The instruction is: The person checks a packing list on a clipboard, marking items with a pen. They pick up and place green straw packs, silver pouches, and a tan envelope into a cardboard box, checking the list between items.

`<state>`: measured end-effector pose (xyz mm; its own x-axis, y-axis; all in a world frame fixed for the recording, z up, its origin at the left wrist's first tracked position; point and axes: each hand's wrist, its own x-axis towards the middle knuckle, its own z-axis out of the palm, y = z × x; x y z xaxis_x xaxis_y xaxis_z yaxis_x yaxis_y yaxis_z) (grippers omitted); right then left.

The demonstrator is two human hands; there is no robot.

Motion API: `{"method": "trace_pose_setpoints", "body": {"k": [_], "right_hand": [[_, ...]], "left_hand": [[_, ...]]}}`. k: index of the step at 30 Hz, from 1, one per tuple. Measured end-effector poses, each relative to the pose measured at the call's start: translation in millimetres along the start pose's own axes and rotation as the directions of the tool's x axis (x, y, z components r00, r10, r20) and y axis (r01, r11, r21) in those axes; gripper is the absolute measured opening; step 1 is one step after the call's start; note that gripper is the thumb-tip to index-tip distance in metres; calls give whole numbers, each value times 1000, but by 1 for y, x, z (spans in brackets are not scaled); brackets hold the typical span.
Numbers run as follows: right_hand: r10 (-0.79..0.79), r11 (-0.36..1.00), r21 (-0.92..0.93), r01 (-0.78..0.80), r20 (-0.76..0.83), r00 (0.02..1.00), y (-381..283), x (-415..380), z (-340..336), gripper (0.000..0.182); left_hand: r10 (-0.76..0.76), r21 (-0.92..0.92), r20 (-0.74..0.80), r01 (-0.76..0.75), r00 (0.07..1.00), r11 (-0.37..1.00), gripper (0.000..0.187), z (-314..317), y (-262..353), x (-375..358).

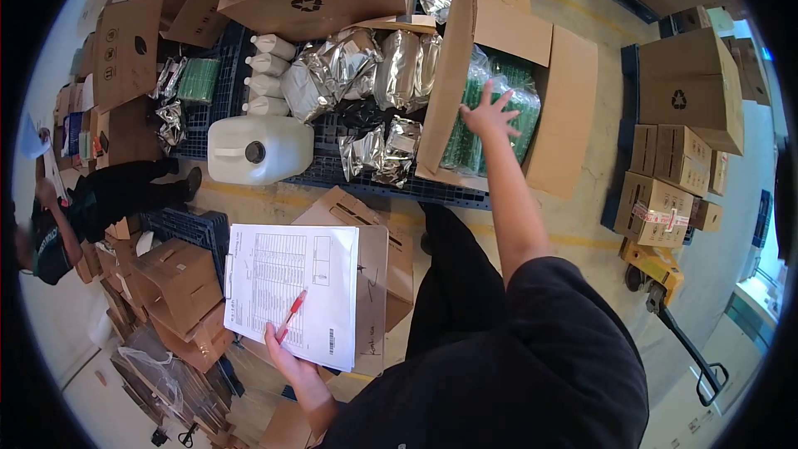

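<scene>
Head view: hands of one person over a warehouse floor crowded with boxes.
Right hand (490, 115): reaches forward into an open cardboard box (573, 108), fingers (509, 95) spread wide, resting on or just above the green packets (486, 116); holding nothing that I can see.
Green packets: clear-wrapped green stacks standing inside that open box, filling its lower part.
Left hand (287, 359): grips the lower edge of a clipboard (374, 291) with a printed sheet (291, 287), fingers closed around it.
Red pen (292, 314): pinned against the sheet by the left hand, lying slantwise on the paper.
Pallet (216, 108): dark blue, carrying the open box and other goods.
White jug (258, 150): lies on its side on the pallet, left of the open box.
Silver foil bags (366, 75): heaped between the jug and the open box.
White bottles (268, 75): small row just above the jug.
Other person (75, 216): at the far left edge, dark clothes, well apart from both hands.
Stacked cartons (673, 175): on the right, near a yellow pallet jack (657, 270).
</scene>
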<state>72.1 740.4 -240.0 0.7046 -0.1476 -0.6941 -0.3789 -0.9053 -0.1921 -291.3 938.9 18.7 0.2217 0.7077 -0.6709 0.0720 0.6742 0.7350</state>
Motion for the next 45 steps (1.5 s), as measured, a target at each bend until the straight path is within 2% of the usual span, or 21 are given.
{"method": "trace_pose_setpoints", "body": {"k": [10, 14, 16, 18, 21, 23, 25, 26, 27, 28, 29, 30, 31, 32, 33, 35, 36, 38, 42, 44, 45], "right_hand": [[139, 988, -51, -145, -112, 984, -21, 65, 61, 65], [62, 985, -140, -96, -231, 971, -9, 73, 64, 63], [38, 997, -56, -44, -99, 994, -5, 76, 61, 63], [25, 999, -18, -28, -136, 990, 2, 87, 68, 64], [-75, 997, -4, 75, 65, 995, 21, 100, 54, 70], [-351, 894, -183, 408, 277, 894, 25, 88, 13, 65], [-288, 953, 134, 273, 110, 951, 57, 132, 33, 53], [-148, 922, 345, 177, -107, 983, 53, 80, 6, 40], [-77, 758, 600, 254, -305, 949, 46, 22, -15, 33], [-278, 533, 636, 559, -492, 825, 54, 3, -17, 28], [-385, 328, 705, 629, -509, 770, 45, -62, -47, 21], [-479, 225, 701, 676, -525, 704, 37, -130, -76, 17], [-558, 115, 695, 710, -547, 625, 33, -196, -99, 14], [-618, 43, 711, 702, -533, 578, 28, -247, -111, 8], [-726, 73, 543, 837, -546, 417, 31, -280, -115, 6], [-961, -42, 338, 940, -272, 55, 24, -363, -127, 11], [-985, -144, 276, 950, -135, -110, 22, -396, -128, 14], [-943, -324, 57, 944, -97, -317, 28, -430, -112, 18], [-966, -250, 42, 967, 66, -252, 59, -460, -104, 17], [-982, -53, 413, 909, 145, -123, 65, -454, -126, 11], [-961, 22, 516, 857, 247, -124, 68, -441, -136, 11]], "left_hand": [[-33, 93, -75, 40, 997, 995, 55, 18, -4, 11], [-37, 74, -2, 37, 999, 997, 54, 30, -4, 15], [-29, 82, 2, 29, 1000, 996, 54, 32, -7, 19], [-49, 60, 35, 47, 998, 997, 54, 31, -4, 20], [-23, 9, 8, 23, 1000, 1000, 54, 27, -1, 14], [58, 29, 13, -58, 998, 998, 50, 18, -1, 8], [166, 28, -7, -166, 986, 986, 43, 11, 3, -8], [171, -3, 12, -171, 985, 985, 43, 11, 3, -17], [178, -38, 25, -177, 984, 984, 42, 8, 4, -28], [189, -12, 32, -189, 981, 982, 41, -2, 4, -34], [238, -14, 27, -237, 971, 971, 40, 1, 6, -48], [207, -7, -49, -207, 977, 978, 41, 3, 8, -64], [283, -105, 69, -275, 957, 956, 41, -5, 4, -73], [308, -147, 32, -300, 951, 943, 41, -1, 6, -79], [326, -160, 63, -313, 943, 936, 41, 3, 7, -89], [359, -210, 77, -337, 930, 918, 42, 6, 4, -104], [385, -219, 118, -354, 916, 909, 42, 5, 2, -111], [424, -254, 145, -380, 894, 889, 43, 0, -4, -133], [452, -226, 231, -404, 862, 886, 55, -13, -8, -166], [517, -375, 268, -406, 813, 833, 65, -7, -1, -182], [545, -349, 283, -444, 789, 825, 71, -8, 0, -181]]}}
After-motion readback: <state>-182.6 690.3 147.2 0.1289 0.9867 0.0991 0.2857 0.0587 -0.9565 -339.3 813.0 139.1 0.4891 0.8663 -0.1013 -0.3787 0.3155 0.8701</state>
